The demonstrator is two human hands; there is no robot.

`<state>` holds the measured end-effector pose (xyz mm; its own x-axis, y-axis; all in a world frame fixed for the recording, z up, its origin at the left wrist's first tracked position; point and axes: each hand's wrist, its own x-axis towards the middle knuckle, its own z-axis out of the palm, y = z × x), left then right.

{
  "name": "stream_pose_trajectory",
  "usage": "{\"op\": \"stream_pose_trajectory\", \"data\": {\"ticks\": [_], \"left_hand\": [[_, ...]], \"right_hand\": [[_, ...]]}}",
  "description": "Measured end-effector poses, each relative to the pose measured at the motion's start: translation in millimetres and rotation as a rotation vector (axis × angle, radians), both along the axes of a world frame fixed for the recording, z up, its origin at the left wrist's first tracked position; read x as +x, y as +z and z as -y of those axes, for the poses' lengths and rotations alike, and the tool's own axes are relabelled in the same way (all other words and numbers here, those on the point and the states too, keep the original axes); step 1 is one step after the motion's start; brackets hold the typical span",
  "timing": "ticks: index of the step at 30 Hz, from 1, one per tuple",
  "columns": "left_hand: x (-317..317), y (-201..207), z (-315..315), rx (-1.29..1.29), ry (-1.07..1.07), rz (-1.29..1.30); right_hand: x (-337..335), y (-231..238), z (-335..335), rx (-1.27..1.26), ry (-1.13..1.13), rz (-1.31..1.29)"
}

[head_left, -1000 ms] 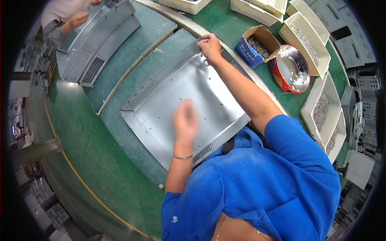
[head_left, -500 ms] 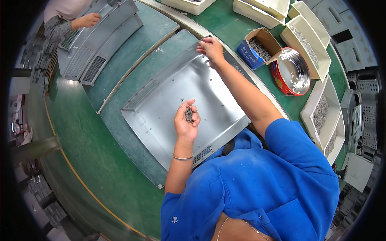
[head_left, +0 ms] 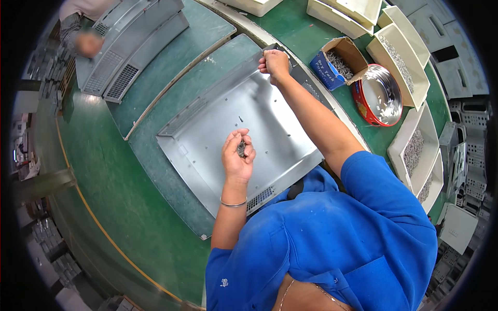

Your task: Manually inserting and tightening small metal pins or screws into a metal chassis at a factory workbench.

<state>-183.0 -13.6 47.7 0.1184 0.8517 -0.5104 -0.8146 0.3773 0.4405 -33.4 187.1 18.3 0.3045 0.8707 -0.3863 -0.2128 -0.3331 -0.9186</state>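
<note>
A grey sheet-metal panel (head_left: 207, 129) with raised edges and small holes lies on the green table (head_left: 119, 197) in front of me. My left hand (head_left: 237, 155) hovers over the panel's middle, palm up, fingers curled around several small dark screws (head_left: 241, 149). My right hand (head_left: 275, 63) is stretched to the panel's far edge, fingers pinched on something small against the rim; what it pinches is hidden. One loose screw (head_left: 240, 119) lies on the panel between my hands.
Right of the panel stand a blue-sided cardboard box (head_left: 332, 65) of screws, a round red-rimmed metal bowl (head_left: 381, 96) and white trays (head_left: 410, 150) of small parts. Another grey panel (head_left: 129, 46) lies at the far left, with another person's hand (head_left: 88, 44) on it.
My left hand has turned palm up and closed around the screws. My right hand has stayed at the panel's far edge.
</note>
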Motion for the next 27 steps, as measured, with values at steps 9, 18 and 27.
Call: {"op": "stream_pose_trajectory", "data": {"ticks": [9,18,27], "left_hand": [[-5,5,8,-0.014,0.052,0.037],[-29,-1,19,-0.024,0.192,0.070],[-31,-4,22,-0.012,0.201,0.075]], "right_hand": [[4,-4,-3,-0.037,0.035,-0.169],[-44,-60,105,0.113,0.840,0.860],[-46,-48,96,-0.124,0.635,0.099]]}}
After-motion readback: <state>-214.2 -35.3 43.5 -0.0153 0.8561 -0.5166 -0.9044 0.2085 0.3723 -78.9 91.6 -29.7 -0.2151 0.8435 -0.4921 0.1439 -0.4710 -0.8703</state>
